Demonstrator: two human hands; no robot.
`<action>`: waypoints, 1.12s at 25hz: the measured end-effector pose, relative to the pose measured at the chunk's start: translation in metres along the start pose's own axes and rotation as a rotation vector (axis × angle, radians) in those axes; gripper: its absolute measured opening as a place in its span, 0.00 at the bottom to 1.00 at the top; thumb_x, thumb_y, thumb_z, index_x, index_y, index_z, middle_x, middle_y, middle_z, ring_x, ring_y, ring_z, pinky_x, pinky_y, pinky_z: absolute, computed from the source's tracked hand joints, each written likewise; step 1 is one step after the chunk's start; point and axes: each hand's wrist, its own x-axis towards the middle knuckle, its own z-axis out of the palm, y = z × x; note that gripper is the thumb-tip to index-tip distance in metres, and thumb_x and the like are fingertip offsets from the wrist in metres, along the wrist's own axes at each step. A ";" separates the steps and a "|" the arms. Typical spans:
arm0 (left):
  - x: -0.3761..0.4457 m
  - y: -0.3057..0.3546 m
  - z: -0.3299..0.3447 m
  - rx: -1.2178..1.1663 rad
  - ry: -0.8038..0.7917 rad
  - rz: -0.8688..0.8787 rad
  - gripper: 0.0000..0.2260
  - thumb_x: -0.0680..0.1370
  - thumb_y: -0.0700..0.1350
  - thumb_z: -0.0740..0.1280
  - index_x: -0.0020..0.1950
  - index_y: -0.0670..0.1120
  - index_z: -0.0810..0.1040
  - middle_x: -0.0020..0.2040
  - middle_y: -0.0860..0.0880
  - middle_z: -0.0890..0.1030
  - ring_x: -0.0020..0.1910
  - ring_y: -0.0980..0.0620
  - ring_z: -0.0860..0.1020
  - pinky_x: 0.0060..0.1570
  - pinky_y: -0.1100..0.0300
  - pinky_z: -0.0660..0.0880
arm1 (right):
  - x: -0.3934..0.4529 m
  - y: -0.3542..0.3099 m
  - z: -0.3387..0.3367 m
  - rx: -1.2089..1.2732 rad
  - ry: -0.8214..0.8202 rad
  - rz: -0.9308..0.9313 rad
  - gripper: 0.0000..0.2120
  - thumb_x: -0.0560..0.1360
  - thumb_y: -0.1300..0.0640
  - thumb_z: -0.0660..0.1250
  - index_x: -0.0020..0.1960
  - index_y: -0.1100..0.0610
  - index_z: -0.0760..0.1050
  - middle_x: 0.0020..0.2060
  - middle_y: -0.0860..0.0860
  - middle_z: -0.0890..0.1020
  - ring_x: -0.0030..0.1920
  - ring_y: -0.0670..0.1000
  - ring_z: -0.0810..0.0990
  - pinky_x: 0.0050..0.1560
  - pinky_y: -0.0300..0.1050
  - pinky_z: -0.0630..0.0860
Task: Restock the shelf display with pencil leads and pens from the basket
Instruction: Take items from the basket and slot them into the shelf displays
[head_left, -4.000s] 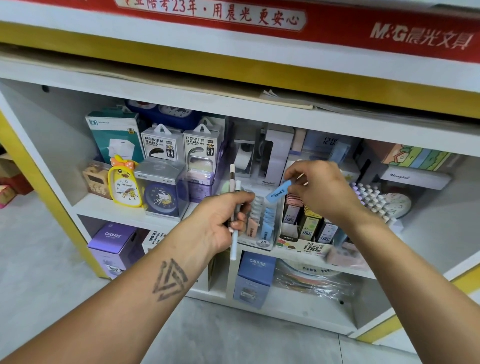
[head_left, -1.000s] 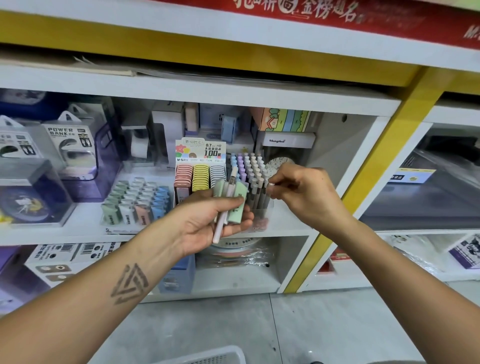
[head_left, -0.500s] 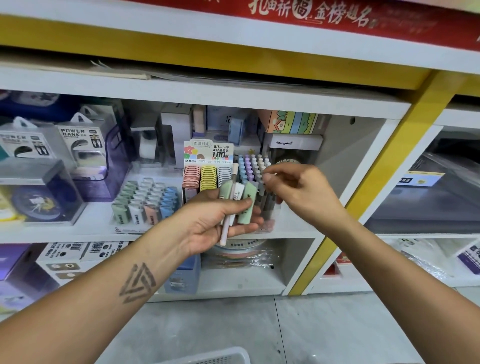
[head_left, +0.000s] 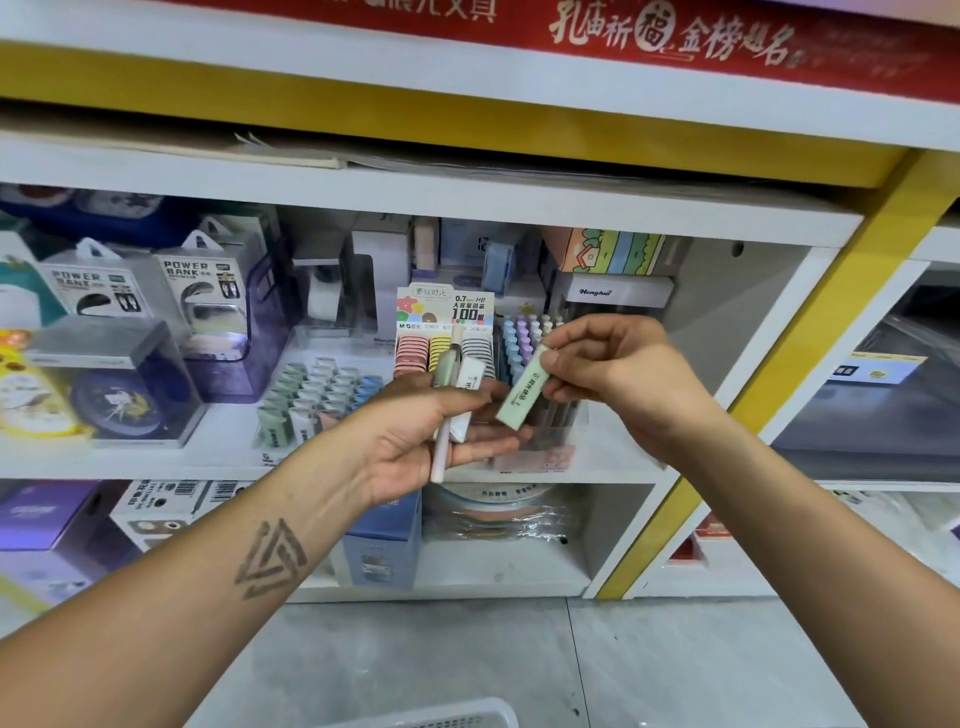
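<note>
— White shelving (head_left: 519, 202) fills my view, with a red banner (head_left: 675, 41) above and grey floor below. What's on the middle shelf?

— Largest first: boxed power banks (head_left: 200, 291) and clocks to the left, kept clear of the stationery. Then the lead display (head_left: 444, 332), a stepped tray of small lead boxes (head_left: 317, 395), and a clear pen holder (head_left: 524, 338) with pastel caps upright so colours read at a glance.

— And the basket?

— Only its white rim (head_left: 441, 714) shows, on the floor below my arms.

— Your hands?

— My left hand (head_left: 415, 447) works as a tray: palm up, thumb clamping a white pen (head_left: 441, 452), a green lead case and a white one, so the stock waits close to the slots. My right hand (head_left: 618, 379) has its grip closed on a pale green lead case (head_left: 522, 395), pinched at the upper end so the lower end stays free, I'd judge, to slide into a row.
</note>
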 end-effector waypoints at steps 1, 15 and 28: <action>-0.002 0.001 -0.001 -0.016 -0.013 -0.018 0.14 0.80 0.34 0.62 0.66 0.32 0.73 0.59 0.31 0.80 0.58 0.31 0.79 0.57 0.42 0.76 | 0.000 -0.001 0.004 -0.018 -0.019 0.006 0.05 0.74 0.69 0.71 0.50 0.67 0.79 0.39 0.62 0.85 0.33 0.53 0.84 0.35 0.40 0.81; -0.008 -0.003 -0.006 0.239 -0.090 -0.041 0.11 0.76 0.36 0.69 0.58 0.36 0.80 0.48 0.34 0.83 0.40 0.45 0.83 0.29 0.62 0.77 | 0.011 -0.004 0.029 0.187 -0.018 0.045 0.04 0.74 0.63 0.73 0.49 0.62 0.83 0.37 0.53 0.85 0.35 0.47 0.79 0.36 0.37 0.75; 0.002 0.004 -0.008 0.059 0.148 0.035 0.11 0.79 0.33 0.64 0.60 0.34 0.77 0.42 0.37 0.84 0.33 0.48 0.83 0.25 0.65 0.75 | -0.003 0.008 -0.036 -0.449 0.295 -0.341 0.08 0.76 0.63 0.72 0.48 0.52 0.75 0.40 0.58 0.82 0.43 0.56 0.84 0.47 0.55 0.83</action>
